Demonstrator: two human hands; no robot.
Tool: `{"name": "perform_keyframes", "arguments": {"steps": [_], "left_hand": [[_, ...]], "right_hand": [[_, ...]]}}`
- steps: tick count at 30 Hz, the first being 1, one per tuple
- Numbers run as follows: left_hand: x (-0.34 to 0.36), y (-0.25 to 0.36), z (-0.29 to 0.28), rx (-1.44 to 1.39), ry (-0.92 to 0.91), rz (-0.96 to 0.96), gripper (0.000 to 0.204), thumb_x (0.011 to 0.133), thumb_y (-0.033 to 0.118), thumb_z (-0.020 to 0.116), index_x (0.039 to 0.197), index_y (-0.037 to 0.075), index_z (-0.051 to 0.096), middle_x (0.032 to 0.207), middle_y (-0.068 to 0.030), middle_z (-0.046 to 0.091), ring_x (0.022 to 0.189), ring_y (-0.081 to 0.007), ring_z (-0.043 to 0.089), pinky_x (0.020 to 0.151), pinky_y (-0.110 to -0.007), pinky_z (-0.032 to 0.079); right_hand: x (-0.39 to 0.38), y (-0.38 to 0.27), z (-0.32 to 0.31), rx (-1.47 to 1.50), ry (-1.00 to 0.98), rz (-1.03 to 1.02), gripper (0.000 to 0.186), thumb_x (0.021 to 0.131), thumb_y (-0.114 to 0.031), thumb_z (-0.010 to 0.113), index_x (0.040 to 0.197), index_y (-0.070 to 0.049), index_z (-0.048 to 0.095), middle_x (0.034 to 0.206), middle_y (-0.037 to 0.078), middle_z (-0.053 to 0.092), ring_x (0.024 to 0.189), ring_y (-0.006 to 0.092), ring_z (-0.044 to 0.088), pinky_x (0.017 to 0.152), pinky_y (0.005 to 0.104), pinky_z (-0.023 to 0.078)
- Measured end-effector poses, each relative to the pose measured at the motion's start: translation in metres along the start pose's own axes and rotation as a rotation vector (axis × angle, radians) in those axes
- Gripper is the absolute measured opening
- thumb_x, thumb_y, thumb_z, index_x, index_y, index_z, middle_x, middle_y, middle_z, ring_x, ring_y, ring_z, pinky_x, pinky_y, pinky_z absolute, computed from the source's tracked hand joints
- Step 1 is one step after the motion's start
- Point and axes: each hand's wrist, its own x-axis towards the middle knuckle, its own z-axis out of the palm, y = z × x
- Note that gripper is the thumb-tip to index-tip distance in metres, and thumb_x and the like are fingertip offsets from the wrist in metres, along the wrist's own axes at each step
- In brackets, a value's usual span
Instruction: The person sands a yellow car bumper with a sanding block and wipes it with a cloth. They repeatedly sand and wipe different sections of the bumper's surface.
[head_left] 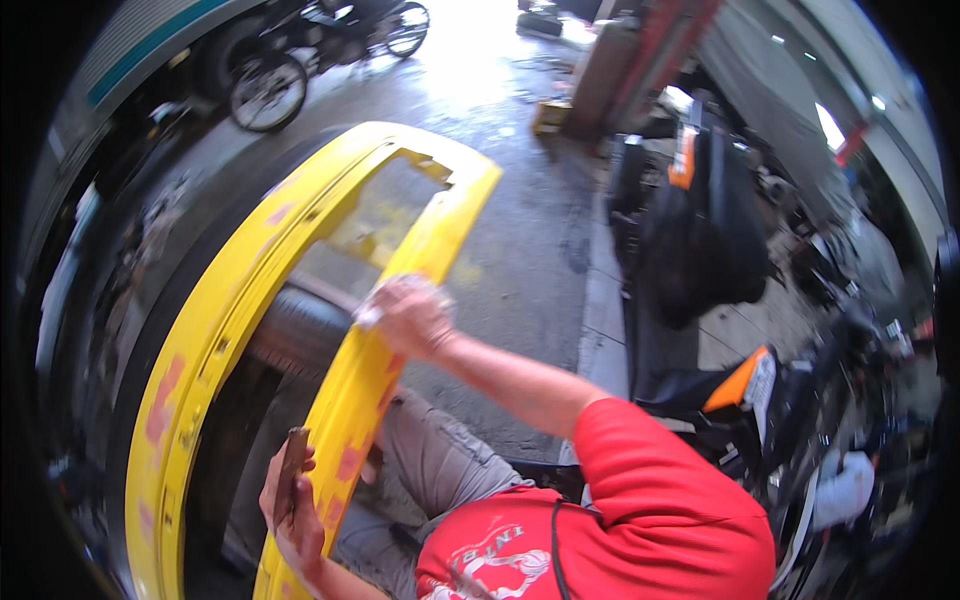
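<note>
A long yellow car bumper (330,425) with pink filler patches stretches in front of me, its open middle framed by two yellow rails. My right hand (412,312) is closed on a crumpled white cloth (369,312) and presses it onto the near rail, about midway along. Nearer to me, my left hand (290,515) rests against the inner side of the same rail. Its fingers grip a flat, dark brown block (292,460) standing on edge.
Under the bumper lies a dark tyre (300,325). A motorcycle (300,70) stands at the far left. To the right are a large black plastic part (705,220), an orange-and-black panel (738,380) and a red post (650,70). The grey floor (530,250) looks wet.
</note>
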Motion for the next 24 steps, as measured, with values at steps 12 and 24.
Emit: {"name": "perform_keyframes", "arguments": {"steps": [12, 24], "left_hand": [[-0.03, -0.039, -0.017, -0.254, -0.066, 0.165, 0.056, 0.12, 0.041, 0.064, 0.151, -0.006, 0.06, 0.125, -0.0207, 0.081, 0.113, -0.0275, 0.078, 0.104, -0.043, 0.059], [-0.025, -0.08, -0.013, -0.322, -0.101, 0.096, 0.061, 0.119, 0.045, 0.066, 0.15, -0.007, 0.059, 0.128, -0.0215, 0.079, 0.114, -0.0307, 0.077, 0.106, -0.043, 0.058]], "right_hand": [[-0.019, -0.183, -0.042, 0.294, -0.117, -0.033, 0.045, 0.08, -0.045, 0.082, 0.103, -0.007, 0.075, 0.11, 0.014, 0.072, 0.114, 0.0338, 0.071, 0.102, 0.05, 0.055], [-0.017, -0.185, -0.024, 0.323, -0.225, -0.217, 0.062, 0.071, -0.045, 0.092, 0.117, -0.009, 0.073, 0.116, 0.011, 0.071, 0.117, 0.031, 0.071, 0.102, 0.0475, 0.057]]}}
